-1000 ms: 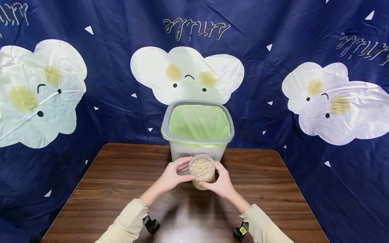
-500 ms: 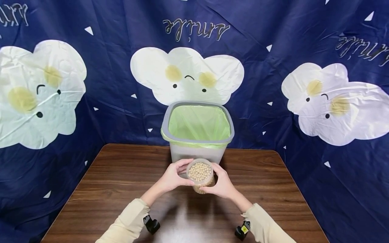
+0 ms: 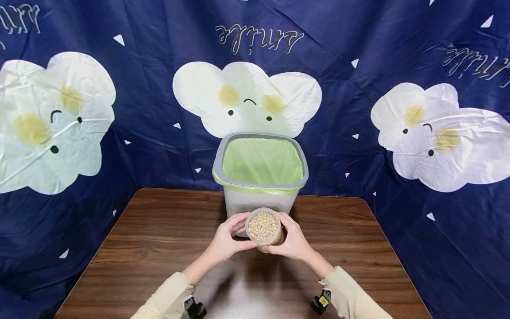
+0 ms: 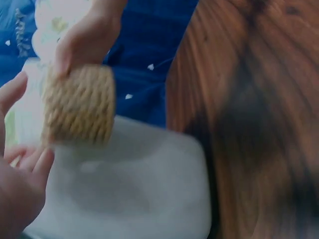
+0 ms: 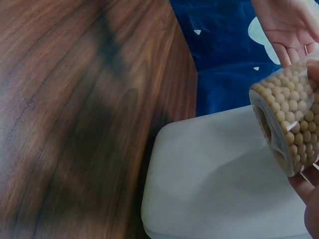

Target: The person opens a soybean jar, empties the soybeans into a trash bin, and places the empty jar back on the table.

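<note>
A clear jar (image 3: 263, 227) full of small round beige beans is held up in front of the bin, its round top facing the head camera. My left hand (image 3: 226, 237) holds it from the left, thumb at the near side and fingers behind. From the right, my right hand (image 3: 293, 237) grips the jar's side, thumb low at the front. In the right wrist view, the underside and packed beans of the jar (image 5: 289, 112) show, with the left hand (image 5: 286, 25) beyond it. The left wrist view is blurred; there the right hand (image 4: 89, 40) reaches the jar (image 4: 79, 107) from above.
A pale bin (image 3: 259, 201) with a grey rim (image 3: 263, 134) and green liner (image 3: 260, 161) stands at the back of the brown wooden table (image 3: 159, 239). Behind hangs a dark blue curtain (image 3: 143, 88) with white clouds. Each wrist carries a small black camera (image 3: 195, 308).
The jar has come slightly nearer to me and tipped, so its top faces the head camera more and less of its side shows. Both hands have stayed on it.
</note>
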Demonstrator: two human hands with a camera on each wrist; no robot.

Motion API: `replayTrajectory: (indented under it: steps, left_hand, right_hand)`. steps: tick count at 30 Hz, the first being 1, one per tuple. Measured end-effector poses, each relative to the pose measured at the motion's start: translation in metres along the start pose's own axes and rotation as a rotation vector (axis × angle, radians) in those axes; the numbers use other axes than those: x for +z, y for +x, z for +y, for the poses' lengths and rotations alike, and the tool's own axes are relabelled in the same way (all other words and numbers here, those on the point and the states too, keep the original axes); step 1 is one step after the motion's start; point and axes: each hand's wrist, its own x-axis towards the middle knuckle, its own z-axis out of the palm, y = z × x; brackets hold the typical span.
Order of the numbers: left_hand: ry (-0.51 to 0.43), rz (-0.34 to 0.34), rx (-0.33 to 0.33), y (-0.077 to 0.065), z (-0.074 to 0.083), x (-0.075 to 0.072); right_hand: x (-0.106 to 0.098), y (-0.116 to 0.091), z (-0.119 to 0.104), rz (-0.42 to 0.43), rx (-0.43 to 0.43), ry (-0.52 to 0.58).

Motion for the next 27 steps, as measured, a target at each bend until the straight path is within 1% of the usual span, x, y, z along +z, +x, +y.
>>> replayTrajectory:
  steps: [2,5,9,12,14,17,20,24,27]
  left_hand:
    - [-0.015,-0.054,-0.021,0.001,0.003,-0.008]
    - [-0.018,-0.133,-0.051,0.003,0.007,-0.017]
    - [-0.018,-0.232,-0.034,0.005,0.01,-0.022]
    - [-0.017,-0.261,-0.003,0.004,0.01,-0.021]
    - [-0.016,-0.251,0.021,0.002,0.008,-0.019]
    - [-0.028,-0.201,0.049,0.0,0.005,-0.015]
    - [-0.046,-0.15,0.072,-0.001,0.004,-0.012]
    - [-0.032,-0.101,0.092,-0.004,0.005,-0.007]
    - [0.002,-0.049,0.104,-0.007,0.005,-0.003]
  right_hand:
    - [-0.002,-0.002,0.001,-0.026,-0.012,0.013]
    - [-0.002,-0.005,0.011,-0.082,-0.028,0.033]
    - [-0.001,-0.009,0.022,-0.163,-0.032,0.064]
    - [0.0,-0.009,0.024,-0.187,-0.042,0.076]
    - [0.002,-0.01,0.024,-0.178,-0.048,0.069]
    - [0.004,-0.011,0.024,-0.15,-0.026,0.056]
    - [0.001,-0.008,0.01,-0.121,-0.016,0.06]
    - [-0.005,-0.004,-0.011,-0.102,-0.041,0.065]
    - [-0.005,-0.004,-0.013,-0.085,-0.043,0.065]
